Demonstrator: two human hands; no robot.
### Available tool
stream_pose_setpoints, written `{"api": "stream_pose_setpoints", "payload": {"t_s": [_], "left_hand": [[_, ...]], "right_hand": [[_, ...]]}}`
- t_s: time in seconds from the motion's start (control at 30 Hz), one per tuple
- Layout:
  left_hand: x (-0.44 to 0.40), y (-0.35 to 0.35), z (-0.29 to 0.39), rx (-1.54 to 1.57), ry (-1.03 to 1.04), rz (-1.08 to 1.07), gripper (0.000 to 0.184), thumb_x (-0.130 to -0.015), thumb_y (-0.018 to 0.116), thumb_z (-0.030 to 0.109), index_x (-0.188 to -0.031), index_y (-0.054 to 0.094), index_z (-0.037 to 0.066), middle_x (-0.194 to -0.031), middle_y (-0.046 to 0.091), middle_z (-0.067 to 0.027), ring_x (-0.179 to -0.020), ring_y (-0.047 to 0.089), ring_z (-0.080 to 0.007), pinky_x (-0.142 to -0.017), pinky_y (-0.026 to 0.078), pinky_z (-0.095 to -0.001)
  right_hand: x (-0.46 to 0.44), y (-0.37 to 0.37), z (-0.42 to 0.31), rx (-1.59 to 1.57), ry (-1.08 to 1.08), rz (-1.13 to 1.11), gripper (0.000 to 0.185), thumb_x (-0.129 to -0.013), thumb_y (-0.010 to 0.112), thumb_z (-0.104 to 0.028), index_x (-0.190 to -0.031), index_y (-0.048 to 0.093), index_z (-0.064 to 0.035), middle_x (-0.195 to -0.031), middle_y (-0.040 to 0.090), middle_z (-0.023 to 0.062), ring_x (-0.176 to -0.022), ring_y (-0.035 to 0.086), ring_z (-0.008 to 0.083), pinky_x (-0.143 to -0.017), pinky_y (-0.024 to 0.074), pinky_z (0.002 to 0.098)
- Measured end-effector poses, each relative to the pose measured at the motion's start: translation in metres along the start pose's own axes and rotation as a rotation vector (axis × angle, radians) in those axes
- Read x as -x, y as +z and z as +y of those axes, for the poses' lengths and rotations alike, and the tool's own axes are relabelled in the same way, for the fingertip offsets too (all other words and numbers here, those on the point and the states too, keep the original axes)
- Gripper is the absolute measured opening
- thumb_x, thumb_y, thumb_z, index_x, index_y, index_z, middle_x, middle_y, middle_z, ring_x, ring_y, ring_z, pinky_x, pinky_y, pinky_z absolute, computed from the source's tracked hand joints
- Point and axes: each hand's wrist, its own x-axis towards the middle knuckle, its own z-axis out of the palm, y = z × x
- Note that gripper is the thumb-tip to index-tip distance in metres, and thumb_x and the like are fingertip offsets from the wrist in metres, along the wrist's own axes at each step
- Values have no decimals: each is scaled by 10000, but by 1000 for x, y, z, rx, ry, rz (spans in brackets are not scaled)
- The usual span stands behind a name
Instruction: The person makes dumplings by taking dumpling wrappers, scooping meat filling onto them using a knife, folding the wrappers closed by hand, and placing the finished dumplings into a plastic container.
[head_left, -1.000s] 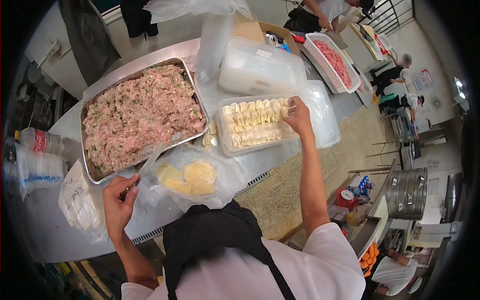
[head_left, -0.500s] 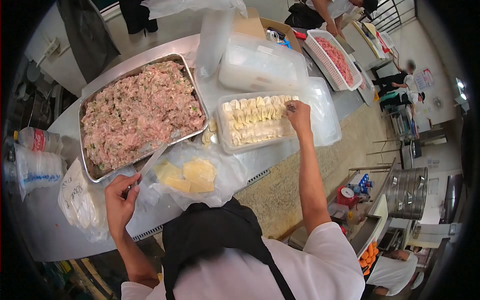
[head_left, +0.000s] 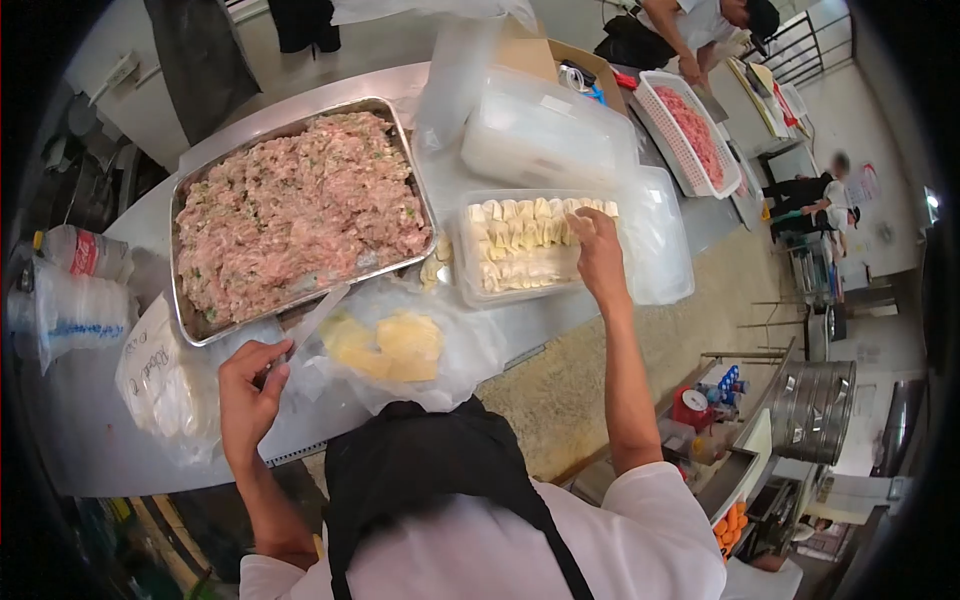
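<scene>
Right hand | shifted inward, so work centres on pale folded dumplings | fingertips near-closed, contents I cannot tell | left hand | grips long grey spatula

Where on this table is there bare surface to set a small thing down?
Bare table shows at the near left, bordered by the marked bag and table edge, and in a narrow strip between the dumpling container and the front edge. The middle is crowded: meat tray, wrappers and container lie close.
</scene>
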Motion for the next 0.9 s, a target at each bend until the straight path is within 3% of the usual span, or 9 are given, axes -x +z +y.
{"api": "stream_pose_setpoints", "payload": {"t_s": [0.53, 0.77, 0.9], "left_hand": [[5, -3, -2, -11, -62, -8, 344, -775, 676, -31, -1110, 735, 16, -844, 671, -101, -627, 519, -151, -585, 408, -283], [9, -4, 1, 18, -70, 17, 352, -775, 665, -66, -1111, 733, 14, -840, 669, -90, -631, 524, -137, -580, 403, -272], [8, -2, 1, 0, -89, 3, 351, -775, 666, -59, -1111, 733, 15, -838, 666, -86, -627, 522, -135, -575, 399, -271]], "right_hand": [[-5, 9, -62, -159, -194, -128, 646, -711, 514, 186, -1275, 648, -101, -1304, 570, 149, -1241, 533, 346, -1011, 481, 406], [-10, 11, -79, -165, -159, -150, 612, -710, 563, 164, -1262, 650, -88, -1307, 565, 157, -1251, 525, 354, -1010, 484, 412], [-6, 20, -94, -213, -269, -172, 549, -732, 597, 133, -1233, 666, -83, -1305, 568, 171, -1259, 519, 357, -1017, 476, 424]]}}
